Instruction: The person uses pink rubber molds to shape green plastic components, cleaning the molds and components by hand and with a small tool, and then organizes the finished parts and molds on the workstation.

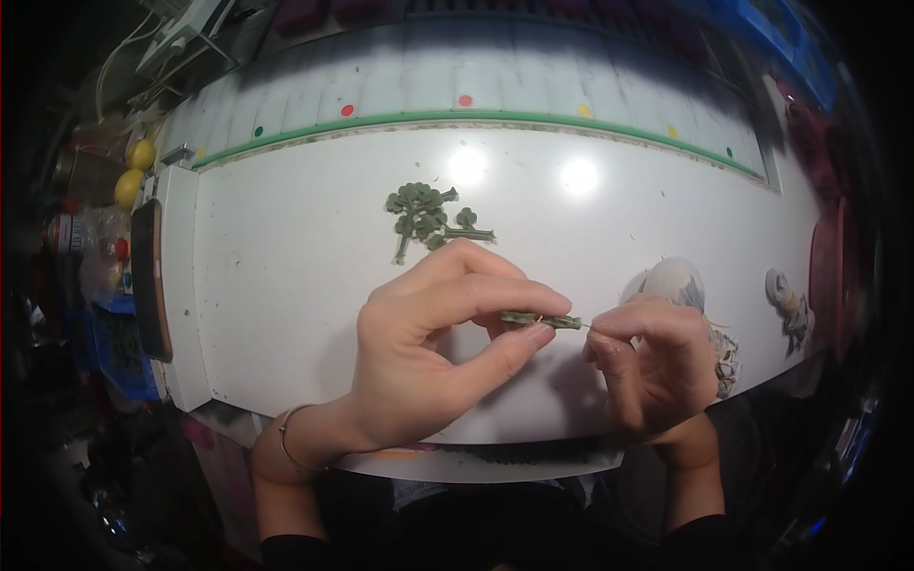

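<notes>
My left hand (428, 338) pinches a small dark green stem-like piece (533, 320) between thumb and fingertips, held above the white table. A thin pale strand (586, 325), like a wire or thread, runs from the piece's right end to my right hand (657, 357). The right thumb and index finger are pressed together on it; the strand's far end is hidden by them. Beyond my left hand, a small heap of similar green pieces (417, 211) with rounded, leaf-like heads and short stems lies on the table. One separate stem piece (469, 233) lies at its right side.
Behind my right hand stands a rounded whitish object (674, 278), partly hidden. A greyish bundle (789, 309) lies at the right edge. A green strip (409, 119) bounds the table's far side. At left are a dark flat panel (149, 281) and a blue basket (124, 357).
</notes>
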Available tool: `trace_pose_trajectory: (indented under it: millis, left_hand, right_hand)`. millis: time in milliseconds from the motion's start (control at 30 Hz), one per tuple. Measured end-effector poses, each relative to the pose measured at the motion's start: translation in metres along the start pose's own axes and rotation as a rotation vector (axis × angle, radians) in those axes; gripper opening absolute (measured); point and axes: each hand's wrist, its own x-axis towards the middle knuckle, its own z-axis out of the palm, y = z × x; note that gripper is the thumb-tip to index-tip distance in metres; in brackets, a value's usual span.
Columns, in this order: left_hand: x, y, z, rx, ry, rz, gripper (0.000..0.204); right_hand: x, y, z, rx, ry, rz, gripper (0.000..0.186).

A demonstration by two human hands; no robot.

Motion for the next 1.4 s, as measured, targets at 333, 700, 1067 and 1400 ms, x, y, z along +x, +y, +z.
trace_pose_trajectory:
  millis: [333,700,1067,1400]
  left_hand:
    - [0.0005,0.0009,0.0013,-0.148,0.007,-0.081,0.023]
    - [0.0016,0.0001,0.0031,-0.278,0.001,-0.188,0.02]
    - [0.0016,-0.0017,0.0035,-0.145,0.01,-0.087,0.021]
    - [-0.0032,-0.002,0.006,0.384,0.076,0.243,0.03]
  right_hand:
    - [0.0027,-0.0014,0.0024,-0.085,0.023,-0.047,0.027]
    - [-0.0003,-0.0034,0.0014,-0.15,0.026,-0.023,0.028]
    - [0.003,-0.0081,-0.003,-0.036,-0.021,0.033,0.026]
    - [0.0013,-0.008,-0.0005,0.011,-0.034,0.07,0.023]
